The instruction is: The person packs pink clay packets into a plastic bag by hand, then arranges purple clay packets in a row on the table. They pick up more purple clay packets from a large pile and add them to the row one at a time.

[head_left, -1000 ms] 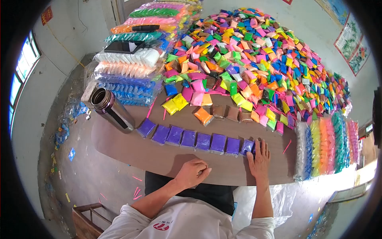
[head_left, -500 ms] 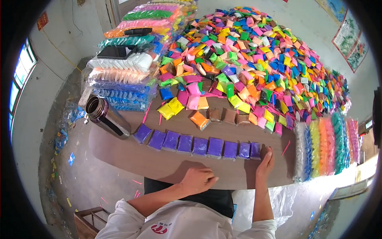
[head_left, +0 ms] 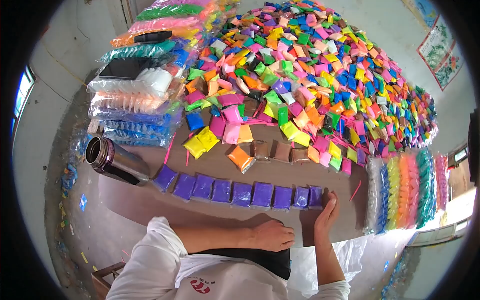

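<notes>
A row of several purple packets (head_left: 242,195) runs across the near part of the table. My right hand (head_left: 326,214) stands on edge at the row's right end, fingers stretched out and nothing in its grasp. Its fingertips are close beside the last purple packet (head_left: 315,197). My left hand (head_left: 274,236) rests at the table's near edge, below the row, with its fingers curled in and no object showing in them. At the row's left end a steel flask (head_left: 120,162) without a lid leans on its side.
A big heap of mixed coloured packets (head_left: 320,70) covers the table's far side. Bagged strips of packets (head_left: 135,100) are stacked at left, and more bagged strips (head_left: 405,192) stand at right. Brown packets (head_left: 281,152) and an orange packet (head_left: 241,159) lie behind the purple row.
My left hand has moved right along the near edge, towards my right hand. The view has shifted slightly, so the table appears further left. The purple row keeps its order.
</notes>
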{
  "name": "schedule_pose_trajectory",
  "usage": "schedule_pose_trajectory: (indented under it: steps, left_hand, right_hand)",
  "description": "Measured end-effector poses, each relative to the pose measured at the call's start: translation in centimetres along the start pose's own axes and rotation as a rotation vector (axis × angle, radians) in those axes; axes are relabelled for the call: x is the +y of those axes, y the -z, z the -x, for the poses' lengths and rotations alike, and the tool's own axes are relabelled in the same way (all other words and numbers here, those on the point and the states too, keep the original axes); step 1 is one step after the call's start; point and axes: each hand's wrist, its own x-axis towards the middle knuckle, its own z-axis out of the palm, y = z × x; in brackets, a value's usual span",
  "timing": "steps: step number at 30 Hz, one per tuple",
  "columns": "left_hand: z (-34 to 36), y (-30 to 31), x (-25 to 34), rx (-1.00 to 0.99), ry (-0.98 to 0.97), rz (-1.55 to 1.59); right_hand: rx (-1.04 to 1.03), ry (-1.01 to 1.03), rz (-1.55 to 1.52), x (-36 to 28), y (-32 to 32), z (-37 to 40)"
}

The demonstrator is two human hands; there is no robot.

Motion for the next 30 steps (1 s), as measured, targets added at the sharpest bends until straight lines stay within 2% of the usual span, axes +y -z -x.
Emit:
schedule_pose_trajectory:
  steps: [4, 7, 11, 17, 19, 21, 24, 27, 30]
  left_hand:
    - [-1.0, 1.3, -0.7, -0.116, -0.036, 0.054]
    - [-0.6, 1.5, 0.0, -0.104, -0.040, -0.005]
    - [-0.3, 0.7, -0.8, 0.083, -0.003, 0.123]
    - [-0.7, 2.8, -0.5, 0.020, 0.095, 0.206]
    - [-0.8, 3.0, -0.5, 0.085, 0.062, 0.255]
    - [-0.8, 3.0, -0.8, 0.123, 0.042, 0.278]
    - [-0.6, 2.3, -1.2, 0.139, 0.033, 0.290]
    - [-0.6, 2.4, -1.4, 0.100, 0.059, 0.334]
    - [-0.6, 2.9, -1.4, 0.065, 0.090, 0.362]
  right_hand:
    - [-0.022, -0.008, -0.013, 0.2, 0.2, 0.0]
    - [0.012, 0.086, 0.157, -0.1, -0.2, -1.7]
    - [0.065, 0.349, 0.207, -5.2, -1.3, -8.4]
    - [-0.121, 0.433, 0.029, -6.2, -8.9, -19.9]
    - [-0.275, 0.292, -0.070, -5.9, -11.6, -23.7]
    - [-0.311, 0.322, 0.109, -7.8, -13.7, -26.3]
    - [-0.315, 0.284, 0.126, -3.9, -19.0, -31.3]
    - [-0.355, 0.135, 0.109, -4.3, -21.7, -33.2]
    - [-0.329, 0.103, 0.229, -4.9, -23.5, -34.0]
